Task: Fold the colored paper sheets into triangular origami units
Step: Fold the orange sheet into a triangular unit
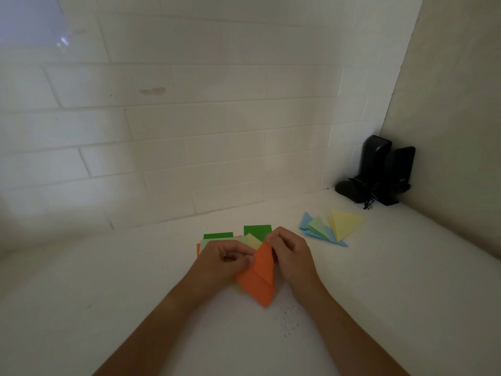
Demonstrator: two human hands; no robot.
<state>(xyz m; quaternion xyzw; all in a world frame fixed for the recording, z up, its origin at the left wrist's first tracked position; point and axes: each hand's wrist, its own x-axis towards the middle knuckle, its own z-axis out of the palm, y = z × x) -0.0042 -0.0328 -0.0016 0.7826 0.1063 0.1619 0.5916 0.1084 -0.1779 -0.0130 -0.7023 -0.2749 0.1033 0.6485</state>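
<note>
An orange paper sheet (259, 278), partly folded into a pointed shape, is held just above the white counter between both hands. My left hand (225, 260) pinches its left edge with curled fingers. My right hand (290, 253) pinches its upper right edge near the top corner. Behind the hands lies a loose stack of flat sheets (230, 238) in dark green, pale green, yellow and orange, partly hidden by my left hand. Several finished triangular units (329, 226) in blue, pale green and yellow lie fanned out to the right.
The white counter (379, 294) meets a white tiled wall (189, 131) behind and a plain side wall on the right. Two black speakers with cables (379, 172) stand in the back right corner. Small specks dot the counter below the orange sheet.
</note>
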